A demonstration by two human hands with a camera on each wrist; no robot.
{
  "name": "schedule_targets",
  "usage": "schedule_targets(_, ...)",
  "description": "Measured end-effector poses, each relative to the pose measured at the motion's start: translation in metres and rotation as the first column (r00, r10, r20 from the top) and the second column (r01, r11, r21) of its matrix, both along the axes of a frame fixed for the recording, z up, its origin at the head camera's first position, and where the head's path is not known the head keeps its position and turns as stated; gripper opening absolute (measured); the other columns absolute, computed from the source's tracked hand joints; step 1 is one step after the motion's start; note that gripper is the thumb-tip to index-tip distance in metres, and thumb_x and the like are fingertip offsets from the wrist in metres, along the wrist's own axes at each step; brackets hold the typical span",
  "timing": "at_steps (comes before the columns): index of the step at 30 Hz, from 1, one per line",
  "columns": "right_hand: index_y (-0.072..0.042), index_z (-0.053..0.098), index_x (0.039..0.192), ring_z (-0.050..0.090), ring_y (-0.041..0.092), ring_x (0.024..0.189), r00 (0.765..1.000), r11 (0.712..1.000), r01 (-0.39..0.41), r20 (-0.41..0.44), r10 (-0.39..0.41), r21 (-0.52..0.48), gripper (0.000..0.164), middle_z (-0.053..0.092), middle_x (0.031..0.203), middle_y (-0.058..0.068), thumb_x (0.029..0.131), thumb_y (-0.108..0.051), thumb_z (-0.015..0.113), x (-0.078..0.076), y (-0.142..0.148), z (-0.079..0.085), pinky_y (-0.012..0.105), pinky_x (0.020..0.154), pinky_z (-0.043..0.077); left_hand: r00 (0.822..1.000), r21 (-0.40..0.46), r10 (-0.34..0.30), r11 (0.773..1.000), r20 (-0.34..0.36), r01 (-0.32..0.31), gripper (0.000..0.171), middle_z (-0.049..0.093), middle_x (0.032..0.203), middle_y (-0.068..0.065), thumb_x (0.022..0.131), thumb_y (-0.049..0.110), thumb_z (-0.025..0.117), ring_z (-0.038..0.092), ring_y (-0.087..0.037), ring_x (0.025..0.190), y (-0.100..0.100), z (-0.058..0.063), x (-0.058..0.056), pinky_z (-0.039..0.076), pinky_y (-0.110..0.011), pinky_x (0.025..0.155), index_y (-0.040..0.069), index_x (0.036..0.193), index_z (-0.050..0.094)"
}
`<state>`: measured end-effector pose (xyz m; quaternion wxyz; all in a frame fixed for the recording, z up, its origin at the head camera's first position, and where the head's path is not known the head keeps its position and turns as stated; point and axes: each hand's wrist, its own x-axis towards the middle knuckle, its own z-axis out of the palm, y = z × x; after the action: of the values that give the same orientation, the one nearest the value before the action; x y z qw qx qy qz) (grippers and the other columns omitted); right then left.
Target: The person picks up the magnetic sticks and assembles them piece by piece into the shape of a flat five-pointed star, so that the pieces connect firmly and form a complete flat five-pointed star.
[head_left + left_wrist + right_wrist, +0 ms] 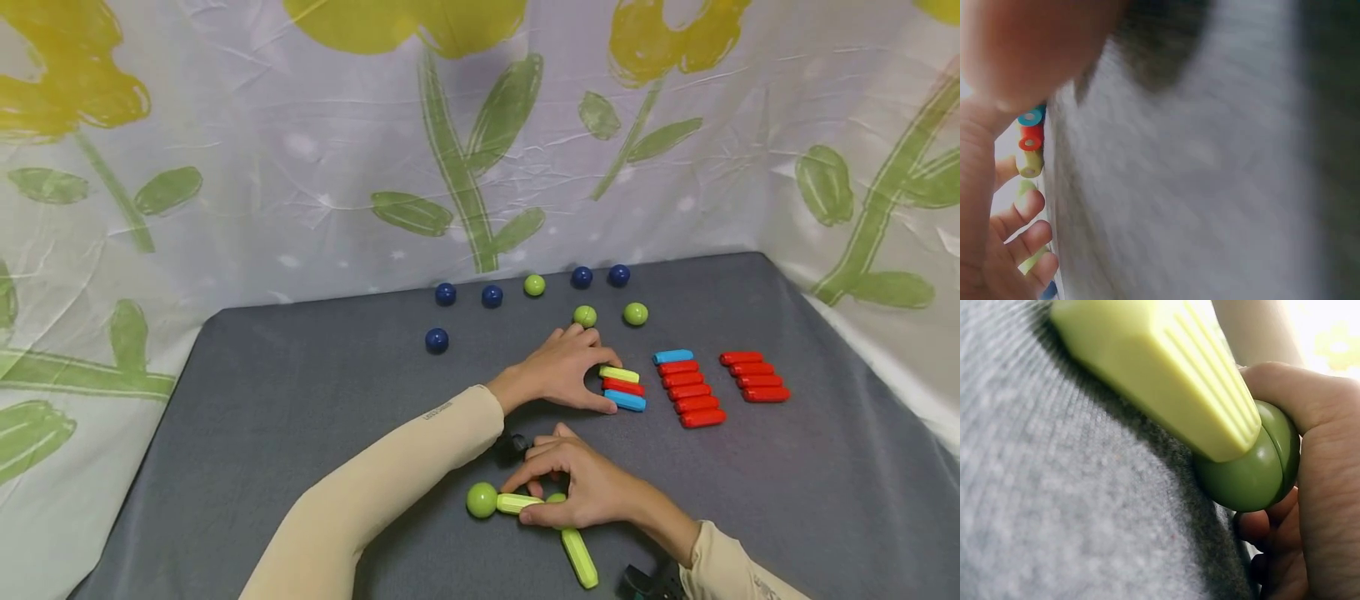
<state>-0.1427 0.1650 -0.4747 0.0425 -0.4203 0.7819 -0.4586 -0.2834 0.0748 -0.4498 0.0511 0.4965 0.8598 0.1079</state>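
Observation:
My left hand (pixel 564 371) spans a short row of three magnetic rods, with a yellow rod (pixel 619 374) at the index finger, a red rod (pixel 624 387) in the middle and a blue rod (pixel 626 401) at the thumb. Nearer to me, my right hand (pixel 581 483) pinches a yellow-green rod (pixel 517 503) between thumb and index finger. A green ball (pixel 482 500) sits on that rod's left end. Another green ball (pixel 1244 481) is partly hidden by the right hand, joined to a second yellow-green rod (pixel 580 558) that slants toward me.
Right of the left hand lies a column of red rods (pixel 692 390) topped by a blue rod (pixel 672 356); more red rods (pixel 757 377) lie farther right. Several dark blue balls (pixel 492 296) and green balls (pixel 635 313) are spread along the grey table's (pixel 300 400) back.

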Motion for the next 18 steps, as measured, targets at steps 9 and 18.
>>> schedule_targets(9,-0.03,0.077,0.108,0.047,0.005,0.066,1.0,1.0,0.017,-0.002,-0.017,-0.024,0.021,0.062,0.076,-0.013,0.087,-0.026,0.08,-0.002,0.0,0.0,0.022,0.076,0.033,0.984,0.027,0.145,0.989,0.102,-0.148,0.059,0.052,0.113,0.004,0.087,0.059,0.072,0.039,-0.015,0.097,-0.063,0.002,0.01,0.031,-0.033,0.086,0.031,0.138,0.061)
schedule_targets(18,-0.031,0.077,0.111,0.048,0.006,0.066,0.995,0.995,0.099,0.019,-0.098,-0.022,0.026,0.061,0.076,-0.014,0.086,-0.025,0.082,-0.002,0.0,-0.002,0.024,0.074,0.03,0.949,0.117,0.277,0.948,0.149,-0.295,0.057,0.055,0.119,0.002,0.086,0.055,0.076,0.042,-0.017,0.105,-0.135,-0.005,0.037,0.033,-0.038,0.091,0.027,0.134,0.063)
